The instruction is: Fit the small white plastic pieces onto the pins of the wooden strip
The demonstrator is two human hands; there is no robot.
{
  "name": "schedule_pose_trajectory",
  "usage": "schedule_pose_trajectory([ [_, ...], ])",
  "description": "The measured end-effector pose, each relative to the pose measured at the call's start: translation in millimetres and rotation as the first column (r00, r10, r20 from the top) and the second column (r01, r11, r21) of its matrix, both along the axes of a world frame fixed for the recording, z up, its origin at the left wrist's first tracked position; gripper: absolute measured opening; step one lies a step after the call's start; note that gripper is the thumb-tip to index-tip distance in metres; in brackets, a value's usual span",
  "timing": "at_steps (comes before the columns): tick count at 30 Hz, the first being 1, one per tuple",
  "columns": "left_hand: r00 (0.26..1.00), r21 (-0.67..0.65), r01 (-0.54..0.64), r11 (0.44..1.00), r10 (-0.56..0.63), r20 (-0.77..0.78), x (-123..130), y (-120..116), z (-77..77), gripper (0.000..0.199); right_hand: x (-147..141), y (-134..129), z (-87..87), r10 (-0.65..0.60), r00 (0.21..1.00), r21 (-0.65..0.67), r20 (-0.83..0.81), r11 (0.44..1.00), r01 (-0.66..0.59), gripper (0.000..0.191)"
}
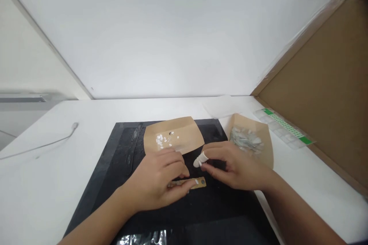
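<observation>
My left hand point(161, 180) is closed on a narrow brown strip point(201, 183), its thumb along the near side. A dark round spot marks the strip's right end; my fingers cover much of the rest. Just right of it, my right hand point(232, 164) wears a white finger cot point(200, 158) on one finger. Between that fingertip and the thumb is a small white piece, too small to make out fully. Beyond the left hand lies a brown paper sheet point(184, 130) with several small white flakes point(160, 139) on it. Both hands are over a black mat point(224, 214).
At the right, another brown paper point(266, 138) bears a pile of pale, translucent pieces point(245, 139). Behind it lies a clear plastic case with a green label point(287, 127). A cardboard panel point(322, 84) stands at the right edge. A grey cable point(48, 147) crosses the white table's left side.
</observation>
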State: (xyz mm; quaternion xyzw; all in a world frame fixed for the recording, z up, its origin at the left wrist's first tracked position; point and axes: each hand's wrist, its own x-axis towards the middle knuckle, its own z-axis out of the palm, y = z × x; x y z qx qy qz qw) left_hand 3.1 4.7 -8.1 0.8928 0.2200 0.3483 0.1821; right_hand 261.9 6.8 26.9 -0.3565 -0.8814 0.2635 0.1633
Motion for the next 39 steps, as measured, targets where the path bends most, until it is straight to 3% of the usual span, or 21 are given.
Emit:
schedule_pose_trajectory([
  [5,0.981,0.239,0.073,0.968,-0.027,-0.191,4,-3,-4.8,0.023,2,-1,0.7,-0.002,0.992,-0.146,0.125,0.989,0.020,0.019],
  [8,0.979,0.267,0.076,0.961,-0.021,-0.201,3,-5,-5.8,0.023,4,-2,1.2,-0.039,0.990,-0.251,0.138,0.965,0.073,0.009],
  [12,0.977,0.283,0.078,0.956,-0.018,-0.211,3,-6,-6.4,0.025,6,-1,2.7,-0.062,0.988,-0.281,0.143,0.954,0.100,0.012],
  [19,0.971,0.289,0.093,0.953,-0.022,-0.239,3,-6,-7.8,0.027,9,1,2.7,-0.064,0.978,-0.603,0.198,0.779,0.173,0.029],
  [26,0.962,0.289,0.089,0.953,-0.007,-0.272,3,-6,-8.8,0.027,10,5,-8.6,-0.011,0.989,-0.512,0.148,0.855,0.087,0.034],
  [32,0.962,0.312,0.080,0.947,0.010,-0.275,3,-8,-6.7,0.028,7,5,-19.0,-0.024,0.991,-0.596,0.134,0.797,0.100,0.029],
  [39,0.956,0.322,0.092,0.942,0.007,-0.293,3,-9,-6.5,0.025,4,6,-19.2,0.002,0.993,-0.601,0.118,0.796,0.070,0.018],
])
